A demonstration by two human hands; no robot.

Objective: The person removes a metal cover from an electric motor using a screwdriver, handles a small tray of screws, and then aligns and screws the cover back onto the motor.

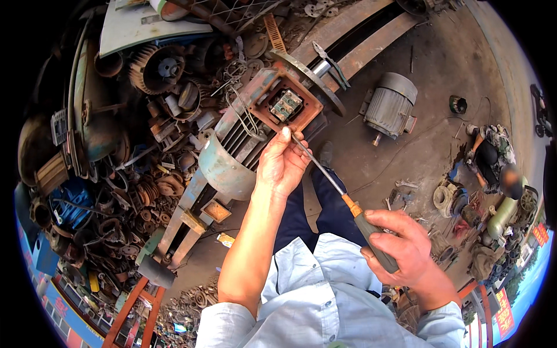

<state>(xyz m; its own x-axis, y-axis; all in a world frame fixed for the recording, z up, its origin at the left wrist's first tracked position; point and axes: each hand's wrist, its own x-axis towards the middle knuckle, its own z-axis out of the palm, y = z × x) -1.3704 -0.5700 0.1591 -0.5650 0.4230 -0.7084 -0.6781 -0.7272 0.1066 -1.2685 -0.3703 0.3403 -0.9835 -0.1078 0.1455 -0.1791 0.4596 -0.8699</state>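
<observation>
An old electric motor with a blue-green, worn casing (227, 168) lies slanted across steel rails. Its square terminal box (313, 113) is uncovered, with a terminal block (286, 105) inside. My right hand (400, 246) is wrapped round the dark green handle of a long screwdriver (328, 178). The shaft runs up and left to the near edge of the box. There my left hand (282, 162) is closed, thumb and fingers pinched at the screwdriver's tip; what lies between them is hidden. Bent wires (246, 116) loop beside the box.
A grey motor (391, 104) stands on the floor to the right. Piled rusty motor parts (156, 197) fill the left side. A small square metal cover (216, 210) lies by the rail (188, 217). Another person (493, 159) crouches at far right near tools and coils.
</observation>
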